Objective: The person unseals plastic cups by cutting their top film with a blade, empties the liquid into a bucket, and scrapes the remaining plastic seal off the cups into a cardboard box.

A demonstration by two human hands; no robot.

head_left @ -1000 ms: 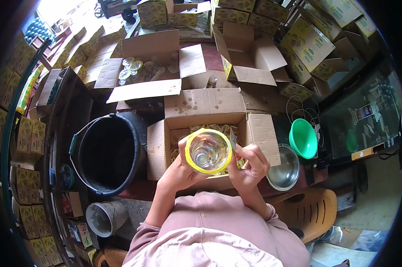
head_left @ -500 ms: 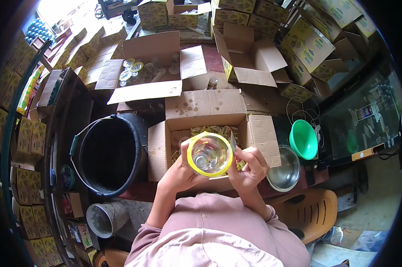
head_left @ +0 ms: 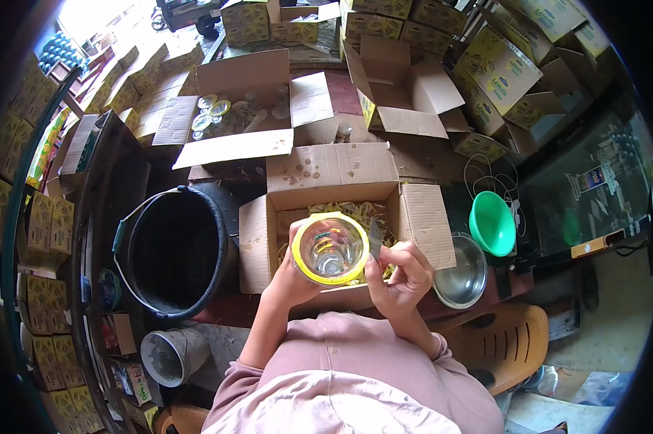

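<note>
A clear jar point(head_left: 331, 249) with a yellow band round its rim is held over an open cardboard box point(head_left: 333, 166). My left hand point(head_left: 294, 273) is wrapped round the jar's left side. My right hand point(head_left: 402, 278) pinches a small thin grey blade point(head_left: 375, 239) beside the right edge of the rim. Yellow scraps point(head_left: 355, 211) lie inside the box under the jar.
A large black bucket point(head_left: 174, 253) stands left of the box, with a small grey bucket point(head_left: 168, 357) below it. At the right are a green bowl point(head_left: 493, 223) and a metal bowl point(head_left: 462, 273). Another open box point(head_left: 232, 150) holds yellow-rimmed jars behind.
The jar has shifted slightly left and tilted in my left hand. My right hand with the blade has moved a little down, and a small gap now shows between it and the rim.
</note>
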